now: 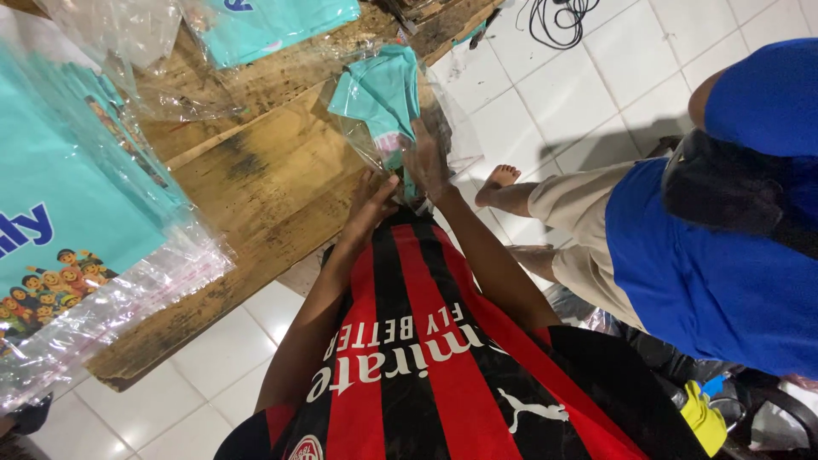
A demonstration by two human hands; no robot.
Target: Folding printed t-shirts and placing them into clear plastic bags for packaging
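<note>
A folded teal shirt [383, 89] sits partly inside a clear plastic bag [443, 128], held over the edge of a wooden table [273, 179]. My right hand [424, 158] presses flat against the bag's side, fingers spread. At the bag's lower end, my left hand [372, 203] pinches the plastic. Both my arms reach forward from my red and black striped jersey [426, 366].
A stack of bagged teal shirts [68, 230] lies on the table's left, and another bagged one [273, 25] at the top. A person in a blue shirt [716, 281] and beige shorts sits at right, bare feet [498, 183] on white tiles. A black cable [558, 17] lies on the floor.
</note>
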